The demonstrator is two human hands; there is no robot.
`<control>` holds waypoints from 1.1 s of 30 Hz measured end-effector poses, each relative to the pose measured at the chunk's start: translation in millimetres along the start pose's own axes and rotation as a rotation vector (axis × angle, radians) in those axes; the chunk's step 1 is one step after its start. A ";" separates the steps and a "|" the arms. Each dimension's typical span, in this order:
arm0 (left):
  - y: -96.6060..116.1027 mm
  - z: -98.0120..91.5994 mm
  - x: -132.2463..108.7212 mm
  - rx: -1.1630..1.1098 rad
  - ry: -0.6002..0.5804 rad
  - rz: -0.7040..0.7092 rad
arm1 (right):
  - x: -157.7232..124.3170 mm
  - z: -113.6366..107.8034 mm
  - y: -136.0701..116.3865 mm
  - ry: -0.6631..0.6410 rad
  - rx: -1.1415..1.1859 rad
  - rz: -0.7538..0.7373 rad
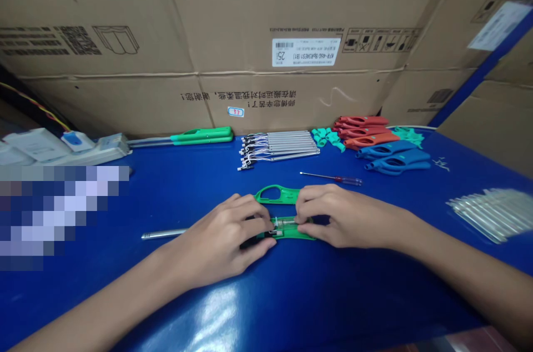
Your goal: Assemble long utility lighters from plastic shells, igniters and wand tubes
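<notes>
In the middle of the blue table lies an opened half of a green lighter housing (306,234), with a clear insert and small black and white parts inside. Its metal tube (163,234) sticks out to the left from under my left hand. My left hand (237,232) is closed round the left part of the housing, its fingertips at the small inner parts. My right hand (333,213) pinches at the right end, thumb on the housing; the fingers hide what else they touch. Just behind lies the other green housing half (283,195), flat, partly covered by my right hand.
Behind my hands lie a screwdriver (337,178), several metal tubes with wires (291,145), teal caps (327,137), finished-looking green lighters (204,134), and red (362,123) and blue housings (395,157). Clear tubes (493,213) lie right, a power strip (110,145) left. A cardboard box (200,52) closes the back.
</notes>
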State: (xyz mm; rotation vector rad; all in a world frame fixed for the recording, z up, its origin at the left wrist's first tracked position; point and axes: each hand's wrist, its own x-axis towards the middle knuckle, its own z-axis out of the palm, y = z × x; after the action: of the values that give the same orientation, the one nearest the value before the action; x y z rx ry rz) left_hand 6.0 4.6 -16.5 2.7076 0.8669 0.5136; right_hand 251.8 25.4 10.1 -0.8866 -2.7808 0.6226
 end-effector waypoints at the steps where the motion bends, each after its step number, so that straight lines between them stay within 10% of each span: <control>1: 0.0 -0.1 -0.2 -0.001 -0.001 -0.001 | 0.0 0.2 0.3 -0.002 0.005 0.002; 25: -0.7 -7.7 -0.3 0.031 0.017 -0.026 | -4.1 -7.3 6.7 0.108 -0.146 0.072; 33: -3.8 -27.6 -0.9 0.155 -0.137 -0.070 | -2.8 -4.5 23.7 0.045 -0.207 0.180</control>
State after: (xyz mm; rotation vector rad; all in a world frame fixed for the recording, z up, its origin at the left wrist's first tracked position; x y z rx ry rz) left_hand -7.8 10.7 7.1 2.7986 0.9966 0.2525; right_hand 267.5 42.8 3.9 -1.1868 -2.7813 0.3365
